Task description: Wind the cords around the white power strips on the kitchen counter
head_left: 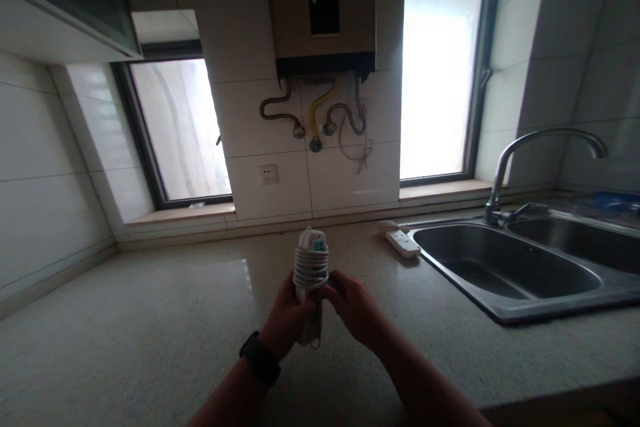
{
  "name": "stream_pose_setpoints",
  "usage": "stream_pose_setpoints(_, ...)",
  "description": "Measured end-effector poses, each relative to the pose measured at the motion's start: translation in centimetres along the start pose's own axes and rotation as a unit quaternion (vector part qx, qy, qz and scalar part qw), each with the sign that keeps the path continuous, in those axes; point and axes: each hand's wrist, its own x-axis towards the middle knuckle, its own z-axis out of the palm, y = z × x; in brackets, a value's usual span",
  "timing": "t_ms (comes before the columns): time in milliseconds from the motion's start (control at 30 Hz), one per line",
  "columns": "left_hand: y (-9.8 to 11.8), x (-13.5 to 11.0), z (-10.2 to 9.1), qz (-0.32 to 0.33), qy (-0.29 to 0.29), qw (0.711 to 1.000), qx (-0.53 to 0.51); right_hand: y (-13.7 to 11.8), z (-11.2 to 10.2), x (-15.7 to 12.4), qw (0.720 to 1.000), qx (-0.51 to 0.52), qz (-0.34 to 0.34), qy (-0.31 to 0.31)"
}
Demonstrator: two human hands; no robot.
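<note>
Both my hands hold a white power strip (311, 260) upright above the speckled counter (150, 320). Its white cable is wound in coils around the upper part, and a blue label shows near the top. My left hand (286, 320), with a black watch on the wrist, grips the lower body of the strip from the left. My right hand (353, 307) closes on it from the right, fingers at the coiled cable.
A second white power strip (401, 240) lies on the counter beside a steel double sink (505, 273) with a curved tap (530, 160). A wall socket (269, 174) sits below a wall-mounted water heater (323, 13) with pipes. Windows flank the tiled wall.
</note>
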Motion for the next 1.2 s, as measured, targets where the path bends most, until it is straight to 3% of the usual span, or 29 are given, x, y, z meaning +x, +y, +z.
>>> stream_pose_setpoints(367,-1.1,0.3,0.0,-0.019,-0.068,0.997,-0.025,1.0,0.1,0.0,0.994,0.091,-0.007,0.058)
stream_pose_setpoints(533,-0.7,0.1,0.1,-0.048,-0.064,0.996,-0.036,1.3,0.2,0.1,0.995,0.083,0.003,0.060)
stream_pose_setpoints(700,-1.2,-0.5,0.7,-0.120,-0.005,0.984,-0.128,0.9,0.2,0.2,0.997,0.007,-0.002,0.080)
stream_pose_setpoints(800,-1.2,-0.6,0.9,-0.160,0.004,0.972,-0.172,0.5,0.1,0.3,0.998,-0.002,0.007,0.061)
stream_pose_setpoints(1000,-0.1,-0.5,1.1,-0.170,0.026,0.977,-0.125,0.4,-0.4,0.2,0.999,0.000,-0.034,0.025)
stream_pose_setpoints(1200,0.5,-0.7,0.9,-0.149,-0.012,0.981,-0.121,0.3,-1.5,-0.1,0.995,-0.033,-0.095,0.013)
